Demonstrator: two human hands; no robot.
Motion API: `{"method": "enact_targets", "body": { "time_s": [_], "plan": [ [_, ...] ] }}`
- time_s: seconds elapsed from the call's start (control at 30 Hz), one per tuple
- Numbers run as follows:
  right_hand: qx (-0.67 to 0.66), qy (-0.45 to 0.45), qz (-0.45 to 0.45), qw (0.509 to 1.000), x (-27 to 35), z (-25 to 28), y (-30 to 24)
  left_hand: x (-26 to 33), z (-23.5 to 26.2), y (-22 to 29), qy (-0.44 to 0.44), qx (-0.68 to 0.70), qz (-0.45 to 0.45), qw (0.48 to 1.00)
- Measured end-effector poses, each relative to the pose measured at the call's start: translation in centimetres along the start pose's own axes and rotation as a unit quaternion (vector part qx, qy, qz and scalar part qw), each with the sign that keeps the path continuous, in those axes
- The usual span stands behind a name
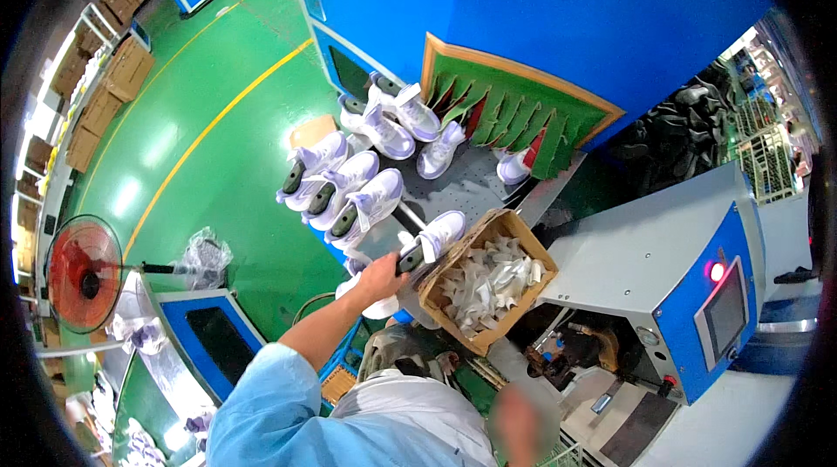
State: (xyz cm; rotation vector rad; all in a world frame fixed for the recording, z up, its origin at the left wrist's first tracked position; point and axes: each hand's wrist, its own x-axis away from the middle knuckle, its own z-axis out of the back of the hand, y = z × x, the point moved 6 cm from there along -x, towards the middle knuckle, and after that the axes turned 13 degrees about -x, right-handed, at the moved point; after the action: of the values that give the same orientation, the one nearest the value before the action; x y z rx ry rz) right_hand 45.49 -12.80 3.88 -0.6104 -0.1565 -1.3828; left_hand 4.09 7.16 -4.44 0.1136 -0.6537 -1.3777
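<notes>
My left hand is closed around the heel end of a white and lilac sneaker with a dark last inside. The shoe points away to the right, beside the rim of an open cardboard box. White crumpled strips fill that box. Just below the left hand is another white shoe, partly covered by the hand. My right hand is a smeared, skin-coloured patch low in the picture, near the grey and blue machine; its fingers cannot be made out.
Several white and lilac sneakers stand on a metal table before a blue machine. Green strips curtain its opening; one shoe sits partly under them. At left are a red fan and stacked cartons.
</notes>
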Motion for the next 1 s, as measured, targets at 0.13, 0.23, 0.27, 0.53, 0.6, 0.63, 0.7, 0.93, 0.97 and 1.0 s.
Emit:
{"method": "enact_targets", "body": {
  "time_s": [0.13, 0.23, 0.27, 0.53, 0.6, 0.63, 0.7, 0.93, 0.97, 1.0],
  "plan": [
    [-0.303, 0.071, 0.019, 0.950, -6.8, 8.6, -11.4, 2.2, 4.7, -1.7, -0.068, 0.044, 0.059, 0.995],
    [-0.268, 0.118, 0.198, 0.935, -10.0, 10.6, -17.1, 6.9, 11.2, -2.8, -0.051, 0.061, 0.079, 0.994],
    [-0.273, 0.137, 0.230, 0.924, -10.8, 10.9, -18.6, 8.6, 12.8, -2.8, -0.094, 0.099, 0.127, 0.982],
    [-0.071, 0.343, 0.597, 0.721, -6.2, 13.2, -23.4, 15.6, 17.1, 5.4, -0.213, 0.298, 0.023, 0.930],
    [-0.092, 0.309, 0.522, 0.790, -6.2, 15.5, -21.1, 14.3, 16.7, 9.2, -0.193, 0.318, 0.055, 0.927],
    [-0.219, 0.174, 0.376, 0.883, -7.3, 17.5, -18.7, 14.2, 15.6, 11.5, -0.267, 0.369, 0.011, 0.890],
    [-0.496, 0.121, 0.184, 0.840, -5.6, 17.5, -13.5, 13.7, 13.3, 14.7, -0.255, 0.409, -0.049, 0.875],
    [-0.770, 0.274, -0.194, 0.542, 6.4, 5.9, 5.8, 15.0, 0.8, 18.2, -0.173, 0.396, 0.044, 0.901],
    [-0.754, 0.299, -0.217, 0.544, 7.4, 5.7, 6.3, 15.5, -0.5, 18.7, -0.200, 0.371, 0.047, 0.906],
    [-0.727, 0.317, -0.217, 0.569, 7.8, 6.0, 6.9, 15.7, -1.6, 19.1, -0.213, 0.352, 0.029, 0.911]
  ]
}}
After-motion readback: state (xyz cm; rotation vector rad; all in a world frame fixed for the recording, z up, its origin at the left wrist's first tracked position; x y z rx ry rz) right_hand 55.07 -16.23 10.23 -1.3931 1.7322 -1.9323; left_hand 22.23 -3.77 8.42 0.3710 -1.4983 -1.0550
